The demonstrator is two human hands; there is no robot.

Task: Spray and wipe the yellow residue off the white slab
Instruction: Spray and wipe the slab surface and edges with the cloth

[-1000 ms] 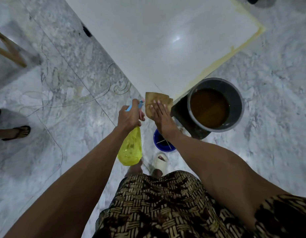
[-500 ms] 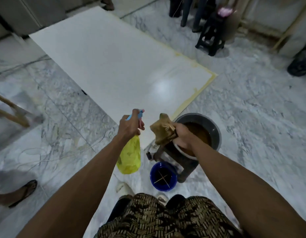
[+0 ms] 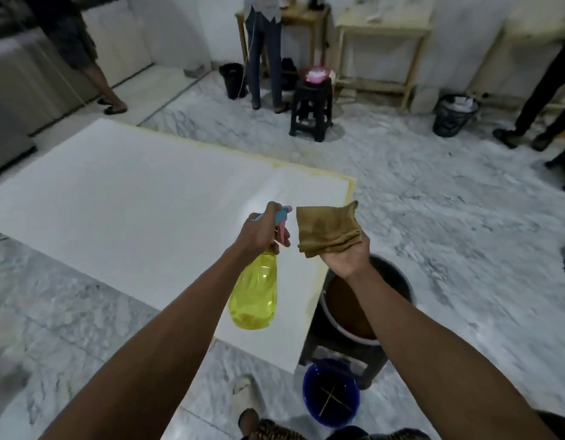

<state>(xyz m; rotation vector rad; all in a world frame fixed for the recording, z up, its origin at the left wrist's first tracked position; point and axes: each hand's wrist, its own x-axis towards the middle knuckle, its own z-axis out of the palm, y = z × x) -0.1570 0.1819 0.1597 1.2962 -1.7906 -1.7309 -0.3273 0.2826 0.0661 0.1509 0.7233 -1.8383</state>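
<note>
Head view: you stand at the near corner of the slab, both arms raised over it.
Blue bucket point(image 3: 331, 398): nearest you on the floor, by your feet, thin sticks crossed inside.
Dark pail point(image 3: 398, 281): just beyond it, under your right forearm, brown liquid inside, hard against the slab's right edge.
Left hand point(image 3: 259, 233): fingers curled round the neck of the yellow spray bottle point(image 3: 254, 296), nozzle pointing forward and right, toward the cloth.
Right hand point(image 3: 348, 255): palm up, pinching the lower edge of the brown cloth point(image 3: 328, 228), which stands spread just beside the nozzle.
White slab point(image 3: 132, 201): flat on the marble floor, long axis running away to your left.
Yellow residue point(image 3: 349, 192): a band along the right and far edges, its right run below and just beyond your right hand, which is the nearer one.
Black stool point(image 3: 311, 106): well beyond the slab, other people's legs around it.
</note>
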